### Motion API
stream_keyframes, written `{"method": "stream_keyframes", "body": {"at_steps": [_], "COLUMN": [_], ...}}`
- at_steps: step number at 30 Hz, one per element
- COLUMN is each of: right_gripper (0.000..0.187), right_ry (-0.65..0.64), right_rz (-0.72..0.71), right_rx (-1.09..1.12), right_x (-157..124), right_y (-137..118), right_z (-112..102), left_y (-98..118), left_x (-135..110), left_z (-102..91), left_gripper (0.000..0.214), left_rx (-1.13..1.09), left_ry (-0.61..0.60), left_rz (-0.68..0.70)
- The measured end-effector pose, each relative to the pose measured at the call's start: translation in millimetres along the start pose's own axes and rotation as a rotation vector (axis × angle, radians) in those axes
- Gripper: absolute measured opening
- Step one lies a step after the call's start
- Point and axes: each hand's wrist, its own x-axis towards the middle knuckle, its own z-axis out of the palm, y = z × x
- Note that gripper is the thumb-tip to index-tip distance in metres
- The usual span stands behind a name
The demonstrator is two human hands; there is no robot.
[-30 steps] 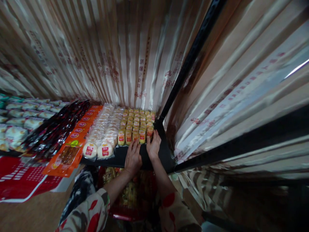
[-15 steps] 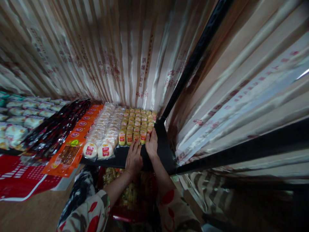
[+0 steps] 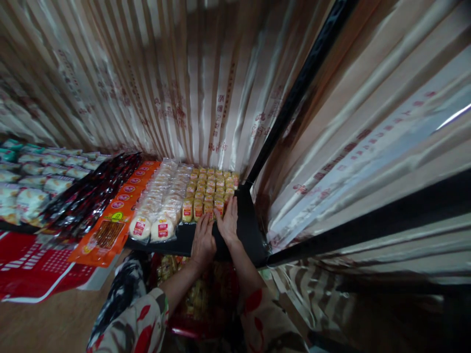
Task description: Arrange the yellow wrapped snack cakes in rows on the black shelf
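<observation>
Several rows of small yellow snack packs [image 3: 206,189] with red labels lie on a black shelf [image 3: 247,230]. My left hand [image 3: 203,240] rests flat on the shelf, its outstretched fingers touching the front packs. My right hand [image 3: 228,220] lies beside it with fingers spread over the rightmost front packs. Neither hand holds anything. To the left of the yellow packs are rows of round white buns in clear wrappers [image 3: 162,201].
Orange packs [image 3: 114,220] and black-red packs [image 3: 88,196] lie further left, then green-white bags [image 3: 25,186]. Shiny striped curtains [image 3: 176,78] hang behind and to the right, with black frame bars [image 3: 294,93]. A red basket with snacks [image 3: 198,299] sits below the shelf.
My right hand has slid a little left along the front row of yellow packs, closer to my left hand. The view has shifted slightly.
</observation>
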Motion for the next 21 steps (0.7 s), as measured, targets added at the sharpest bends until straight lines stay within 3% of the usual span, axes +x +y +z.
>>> {"method": "stream_keyframes", "body": {"at_steps": [5, 18, 21], "right_gripper": [0.070, 0.076, 0.069], "right_ry": [0.003, 0.075, 0.104], "right_rz": [-0.002, 0.022, 0.013], "right_rx": [-0.005, 0.019, 0.013], "right_x": [3.5, 1.9, -0.8], "right_y": [0.1, 1.8, 2.9], "right_z": [2.2, 2.2, 2.2], "left_y": [-1.7, -7.2, -7.0], "left_x": [3.3, 7.8, 7.7], "left_z": [3.3, 7.2, 6.2], "left_gripper": [0.057, 0.059, 0.060], "left_rx": [-0.037, -0.025, -0.032], "left_ry": [0.000, 0.008, -0.007], "left_rz": [-0.062, -0.050, -0.051]}}
